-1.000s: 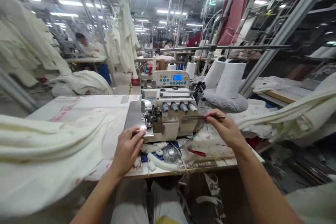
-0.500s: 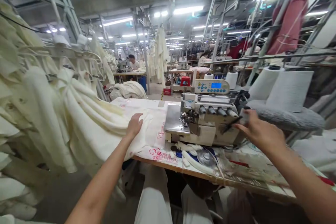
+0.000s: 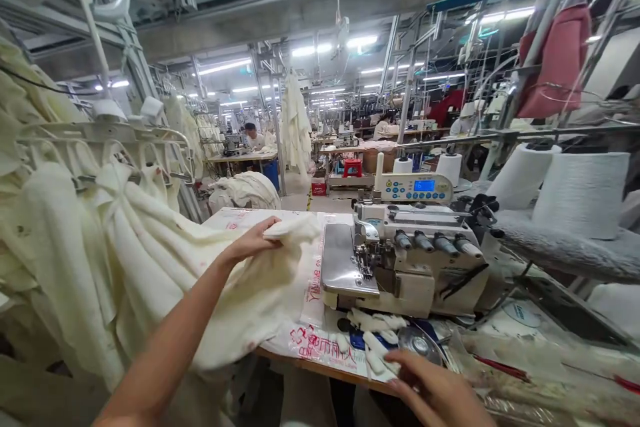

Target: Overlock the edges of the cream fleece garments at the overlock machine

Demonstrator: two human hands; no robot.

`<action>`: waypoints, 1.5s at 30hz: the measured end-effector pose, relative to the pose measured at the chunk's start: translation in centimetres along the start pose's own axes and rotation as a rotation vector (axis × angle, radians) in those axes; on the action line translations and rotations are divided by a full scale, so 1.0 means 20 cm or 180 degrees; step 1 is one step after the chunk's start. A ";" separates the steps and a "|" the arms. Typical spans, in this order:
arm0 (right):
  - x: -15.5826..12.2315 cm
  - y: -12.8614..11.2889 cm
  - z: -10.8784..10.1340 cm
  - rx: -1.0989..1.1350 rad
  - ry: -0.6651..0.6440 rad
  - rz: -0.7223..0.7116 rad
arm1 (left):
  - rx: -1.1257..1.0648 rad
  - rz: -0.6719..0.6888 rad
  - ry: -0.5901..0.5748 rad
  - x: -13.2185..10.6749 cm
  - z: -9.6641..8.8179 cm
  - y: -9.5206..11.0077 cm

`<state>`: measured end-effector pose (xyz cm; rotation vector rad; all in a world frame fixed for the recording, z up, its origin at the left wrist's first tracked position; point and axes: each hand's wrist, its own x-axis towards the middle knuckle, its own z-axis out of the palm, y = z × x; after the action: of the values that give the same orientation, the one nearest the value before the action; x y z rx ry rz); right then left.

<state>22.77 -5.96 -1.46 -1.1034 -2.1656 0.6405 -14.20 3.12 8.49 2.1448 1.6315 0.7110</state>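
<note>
My left hand (image 3: 257,239) is closed on the edge of a cream garment (image 3: 270,280), lifting that edge above the table left of the overlock machine (image 3: 415,260). The rest of the garment drapes left, off the table's edge. Low at the front edge, my right hand (image 3: 430,380) has its fingers apart and holds nothing I can see. Its fingertips are close to white fabric strips (image 3: 375,350); whether they touch is unclear. A slim black tool (image 3: 465,281), its kind unclear, rests against the machine's front. Beside the strips sits a round metal dish (image 3: 419,341).
Cream garments (image 3: 60,240) hang from a rack at the left. White thread cones (image 3: 580,193) stand on grey fluffy material at the right. Plastic bags (image 3: 540,373) cover the table's right front. A person (image 3: 254,138) sits at a far table.
My left hand has gripped the garment edge and raised it. My right hand has let go of the black tool at the machine front and come down towards the table's front edge.
</note>
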 end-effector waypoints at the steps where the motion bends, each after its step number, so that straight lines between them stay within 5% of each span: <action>1: 0.05 -0.06 0.02 0.0217 0.0098 -0.0007 | -0.0062 0.0191 -0.0061 -0.06 -0.04 0.10; 4: 0.17 -0.24 0.01 0.1033 0.0802 -0.0055 | -0.0177 0.0820 -0.0458 -0.22 -0.08 0.43; 7: 0.21 -0.35 -0.05 0.2176 0.0789 0.0025 | 0.0150 0.1255 -0.0730 -0.32 -0.04 0.65; 11: 0.13 -0.37 -0.09 0.2346 0.1101 0.0400 | 0.1117 0.1552 -0.0629 -0.35 0.11 0.79; 15: 0.08 -0.33 -0.01 0.1990 0.1225 0.0433 | 0.1235 0.1488 -0.0535 -0.34 0.35 0.87; 18: 0.08 -0.29 0.09 0.2457 0.1325 0.0569 | 0.1287 0.1337 -0.0441 -0.33 0.49 0.84; 21: 0.07 -0.22 0.18 0.2915 0.1003 0.0515 | 0.1140 0.1235 -0.0106 -0.30 0.56 0.75; 24: 0.07 -0.17 0.25 0.2508 0.0843 0.0553 | 0.1175 0.1248 0.0254 -0.25 0.57 0.64; 29: 0.13 -0.13 0.25 0.1561 0.1292 0.0542 | 0.1529 0.2108 0.0713 -0.08 0.53 0.55; 36: 0.26 -0.03 0.19 0.0900 0.0902 0.0738 | 0.1317 0.1553 -0.0033 0.17 0.64 0.44; 41: 0.31 -0.02 0.12 0.0141 0.0269 0.0827 | 0.0745 0.0979 -0.0066 0.14 0.66 0.41; 45: 0.32 -0.04 0.10 -0.0366 0.0153 0.0922 | 0.0214 0.0769 -0.0236 0.13 0.63 0.42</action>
<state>17.94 -1.37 -0.34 -1.4963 -2.0404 0.6133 0.35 3.53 3.41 2.4134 1.3919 0.6437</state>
